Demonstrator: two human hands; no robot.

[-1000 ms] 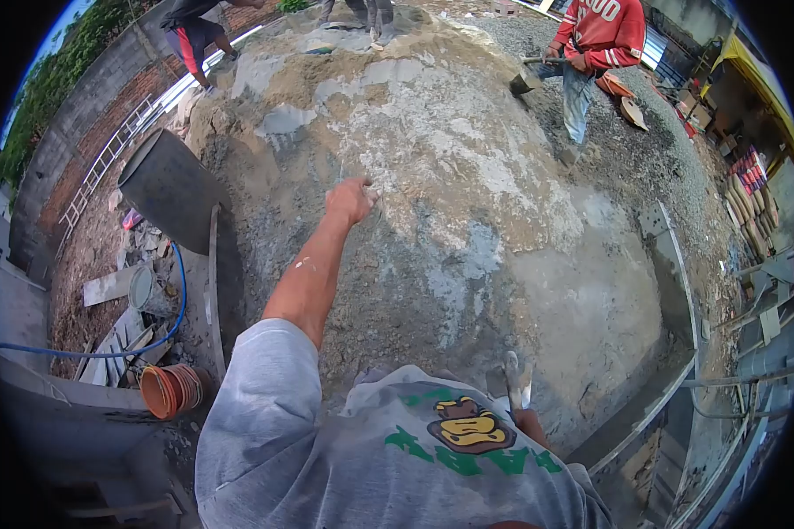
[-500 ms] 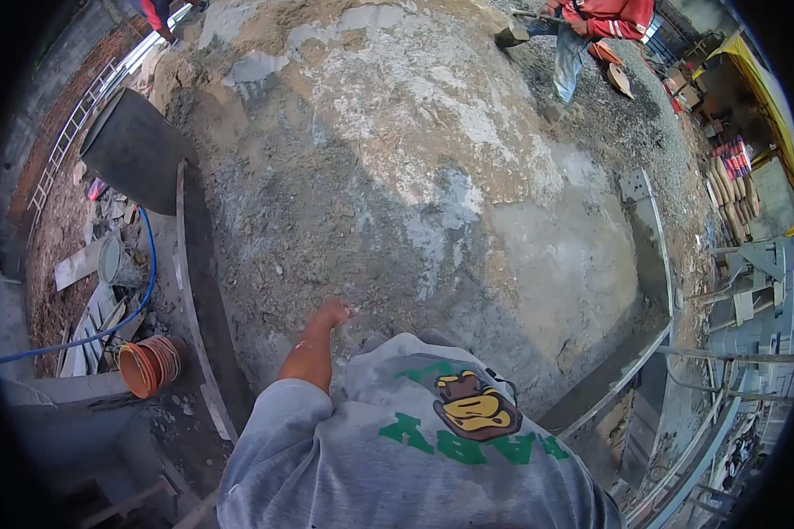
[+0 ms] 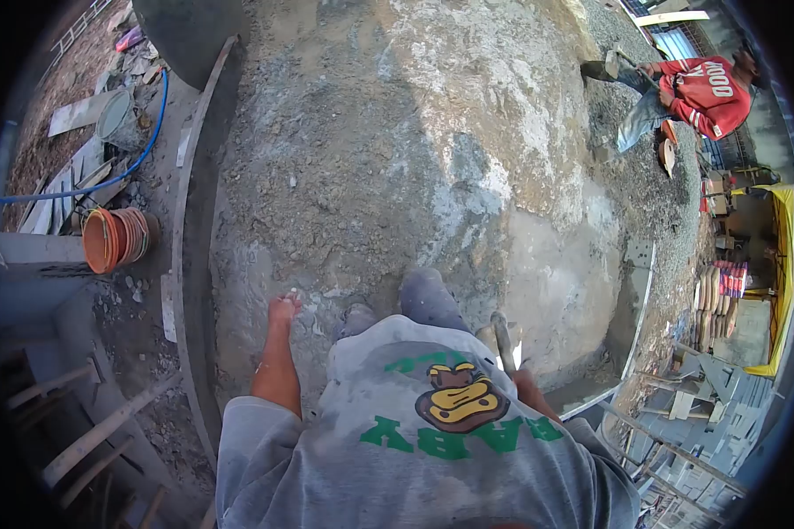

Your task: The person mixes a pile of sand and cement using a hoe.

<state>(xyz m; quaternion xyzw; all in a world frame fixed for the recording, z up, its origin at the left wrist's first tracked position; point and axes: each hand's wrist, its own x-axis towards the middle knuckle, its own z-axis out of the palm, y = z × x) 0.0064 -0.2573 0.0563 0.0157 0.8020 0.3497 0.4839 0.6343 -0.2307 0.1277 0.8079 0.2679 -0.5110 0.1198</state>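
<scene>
I stand in a grey shirt (image 3: 450,441) with a green and yellow print, legs on a rough grey and tan ground of sandy, cement-like material (image 3: 326,176). Out to the left, my left hand (image 3: 284,306) hangs low over that ground, its fingers drawn together. A small pale speck shows at the fingertips, too small to name. On the other side, my right hand (image 3: 522,381) is mostly hidden by the shirt. It is closed around a tool with a thick, rounded grey-brown handle (image 3: 503,342); the tool's kind cannot be made out.
A long board (image 3: 194,220) edges the ground on the left, near a dark drum (image 3: 190,35). Beyond it are a stack of orange buckets (image 3: 106,240) and a blue hose (image 3: 154,132). At upper right a person in red (image 3: 710,97) holds a long-handled tool. Another board (image 3: 640,282) stands right.
The view has shifted, so the surroundings sit differently. My left hand is farther left of my body. My right hand and its tool, hidden before, now show beside the shirt.
</scene>
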